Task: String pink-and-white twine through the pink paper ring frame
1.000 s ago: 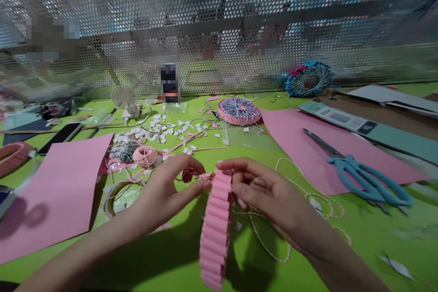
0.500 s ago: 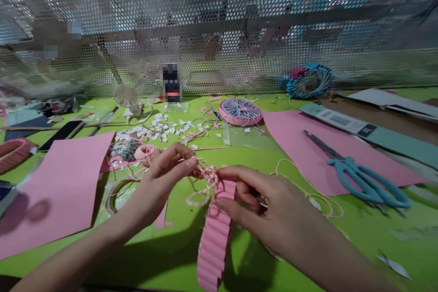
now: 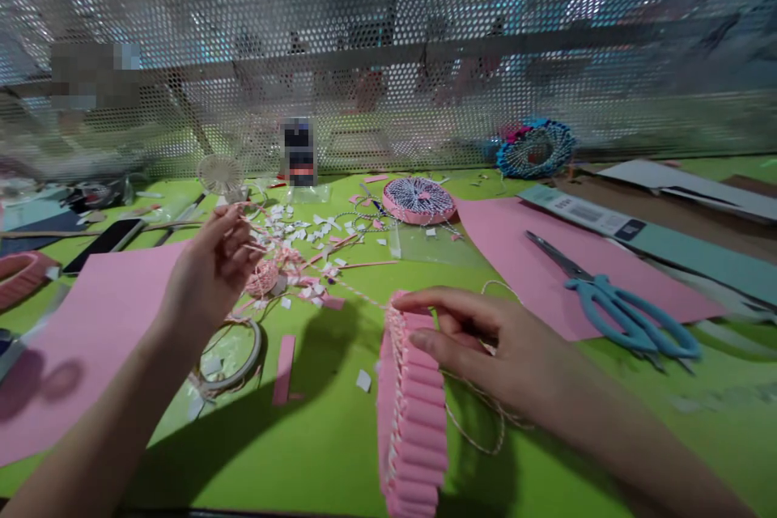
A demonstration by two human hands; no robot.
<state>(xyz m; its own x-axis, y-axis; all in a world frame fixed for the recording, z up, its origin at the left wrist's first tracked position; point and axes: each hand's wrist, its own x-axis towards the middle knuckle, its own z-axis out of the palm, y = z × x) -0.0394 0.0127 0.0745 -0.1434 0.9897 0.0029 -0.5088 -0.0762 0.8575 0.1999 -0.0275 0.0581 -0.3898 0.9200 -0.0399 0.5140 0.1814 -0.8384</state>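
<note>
My right hand (image 3: 479, 332) pinches the top edge of a pleated pink paper ring (image 3: 425, 421), which stands upright near the table's front. Pink-and-white cord runs down the ring's left side. From its top a cord (image 3: 358, 291) stretches left to a loose tangle, and my left hand (image 3: 222, 259), fingers closed on the cord, is raised away from the ring. Just beyond that hand lies a ball of pink-and-white cord (image 3: 262, 278). Another length of cord (image 3: 494, 449) trails on the table under my right hand.
Blue-handled scissors (image 3: 631, 316) lie on a pink sheet (image 3: 503, 235) at right. Behind are a finished-looking pink wheel (image 3: 418, 201), a blue woven ring (image 3: 537, 150) and scattered paper scraps (image 3: 297, 227). A tape roll (image 3: 258, 348), a phone (image 3: 103, 247) and another pink sheet (image 3: 109, 316) are leftward.
My left hand has moved up and left from the ring, drawing the cord out into a taut strand. The ring has turned to show its corded edge; my right hand still grips it.
</note>
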